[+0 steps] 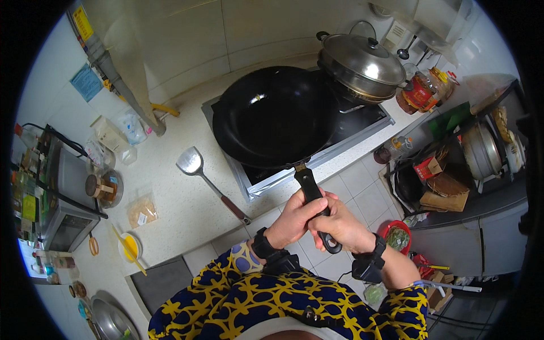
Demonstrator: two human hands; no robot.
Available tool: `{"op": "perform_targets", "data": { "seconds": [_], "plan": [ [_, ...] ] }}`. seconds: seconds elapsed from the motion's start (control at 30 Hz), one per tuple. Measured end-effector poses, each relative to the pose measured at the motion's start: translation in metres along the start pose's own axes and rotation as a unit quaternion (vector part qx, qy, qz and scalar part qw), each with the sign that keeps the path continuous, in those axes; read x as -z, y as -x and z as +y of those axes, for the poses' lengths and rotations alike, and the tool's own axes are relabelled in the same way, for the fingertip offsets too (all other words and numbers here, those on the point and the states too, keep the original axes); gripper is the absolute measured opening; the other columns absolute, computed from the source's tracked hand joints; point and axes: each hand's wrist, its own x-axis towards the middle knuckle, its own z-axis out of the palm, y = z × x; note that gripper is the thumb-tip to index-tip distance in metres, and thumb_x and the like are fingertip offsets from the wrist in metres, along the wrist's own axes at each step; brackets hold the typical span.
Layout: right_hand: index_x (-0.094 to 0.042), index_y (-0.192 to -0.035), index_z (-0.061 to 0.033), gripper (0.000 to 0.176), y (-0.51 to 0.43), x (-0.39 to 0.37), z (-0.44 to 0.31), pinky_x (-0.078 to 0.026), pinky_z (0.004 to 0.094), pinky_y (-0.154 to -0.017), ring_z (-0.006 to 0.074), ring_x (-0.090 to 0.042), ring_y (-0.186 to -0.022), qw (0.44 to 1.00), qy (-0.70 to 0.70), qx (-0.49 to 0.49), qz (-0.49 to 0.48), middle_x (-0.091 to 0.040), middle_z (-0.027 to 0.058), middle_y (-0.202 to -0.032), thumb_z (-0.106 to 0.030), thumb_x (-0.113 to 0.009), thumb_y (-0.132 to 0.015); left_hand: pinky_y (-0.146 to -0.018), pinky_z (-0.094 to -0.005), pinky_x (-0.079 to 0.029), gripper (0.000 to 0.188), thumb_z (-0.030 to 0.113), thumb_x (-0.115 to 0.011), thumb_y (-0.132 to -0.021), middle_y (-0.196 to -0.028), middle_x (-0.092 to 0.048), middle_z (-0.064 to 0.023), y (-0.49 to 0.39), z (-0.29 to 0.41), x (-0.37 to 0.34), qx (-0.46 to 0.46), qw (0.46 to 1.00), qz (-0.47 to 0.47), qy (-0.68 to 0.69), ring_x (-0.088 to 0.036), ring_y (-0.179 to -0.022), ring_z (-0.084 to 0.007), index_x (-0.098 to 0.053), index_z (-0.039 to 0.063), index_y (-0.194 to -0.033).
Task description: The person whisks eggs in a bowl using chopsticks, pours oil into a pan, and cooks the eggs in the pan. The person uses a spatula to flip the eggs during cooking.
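A large black wok (272, 123) sits over the left part of a black glass cooktop (365, 121). Its inside is dark and shiny, with nothing visible in it. The long black wok handle (309, 182) points toward me. Both hands grip that handle: my left hand (293, 219) from the left side, my right hand (340, 221) from the right, lower down near the looped end. Whether the wok's base touches the cooktop is hidden by its body. Left of the wok, a metal spatula (190, 160) with a brown grip lies on the white counter (178, 123).
A lidded steel pot (363, 59) stands at the cooktop's right. On the left counter are a bowl of beaten egg (132, 244) with chopsticks (127, 248) across it, a plastic packet (142, 210) and a glass jar (108, 188). A red basin (397, 236) of greens is on the floor.
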Motion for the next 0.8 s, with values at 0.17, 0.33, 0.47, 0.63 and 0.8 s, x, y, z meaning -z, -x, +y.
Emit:
{"op": "perform_targets", "data": {
  "seconds": [0.17, 0.33, 0.47, 0.63, 0.8],
  "plan": [
    [-0.046, -0.101, 0.0003, 0.028, -0.003, 0.011, 0.027, -0.047, 0.0223, -0.042, 0.0125, -0.056, -0.046, 0.996, 0.001, 0.076, -0.037, -0.053, 0.0045, -0.064, 0.001, -0.049, -0.073, -0.080, -0.0284, -0.047, 0.020, 0.009, -0.054, -0.084, -0.112, -0.052, -0.0139, -0.001, -0.004, 0.001, -0.020, 0.993, -0.023, -0.111, -0.054, -0.090, -0.0139, -0.046, 0.004, -0.103],
    [-0.045, -0.099, -0.0009, 0.029, -0.009, 0.016, 0.050, -0.045, 0.0230, -0.040, 0.0133, -0.055, -0.043, 0.988, -0.041, 0.139, -0.059, -0.052, 0.0047, -0.063, 0.005, -0.050, -0.071, -0.082, -0.0293, -0.045, 0.022, 0.010, -0.055, -0.082, -0.104, -0.056, -0.0104, 0.002, -0.002, 0.004, -0.038, 0.970, -0.019, -0.241, -0.053, -0.093, -0.0134, -0.047, 0.003, -0.102],
    [-0.045, -0.097, -0.0016, 0.027, -0.014, 0.020, 0.057, -0.046, 0.0231, -0.040, 0.0140, -0.055, -0.044, 0.982, -0.066, 0.144, -0.105, -0.052, 0.0051, -0.063, 0.003, -0.053, -0.072, -0.079, -0.0271, -0.046, 0.020, 0.010, -0.055, -0.081, -0.101, -0.057, -0.0083, 0.004, 0.001, 0.004, -0.045, 0.949, -0.011, -0.312, -0.053, -0.089, -0.0115, -0.050, 0.002, -0.099],
    [-0.045, -0.096, -0.0016, 0.025, -0.018, 0.019, 0.060, -0.047, 0.0237, -0.040, 0.0146, -0.056, -0.044, 0.978, -0.102, 0.138, -0.119, -0.054, 0.0058, -0.063, 0.000, -0.057, -0.074, -0.075, -0.0255, -0.046, 0.020, 0.011, -0.056, -0.081, -0.099, -0.058, -0.0070, 0.006, 0.001, 0.004, -0.046, 0.942, 0.018, -0.332, -0.054, -0.085, -0.0105, -0.053, 0.002, -0.099],
    [-0.043, -0.098, -0.0016, 0.030, -0.023, 0.019, 0.063, -0.047, 0.0237, -0.039, 0.0147, -0.056, -0.044, 0.973, -0.126, 0.135, -0.136, -0.054, 0.0056, -0.062, -0.004, -0.061, -0.075, -0.074, -0.0253, -0.046, 0.020, 0.012, -0.056, -0.081, -0.097, -0.058, -0.0071, 0.008, 0.003, 0.005, -0.053, 0.939, 0.040, -0.337, -0.054, -0.083, -0.0104, -0.053, 0.002, -0.099]
  ]
}}
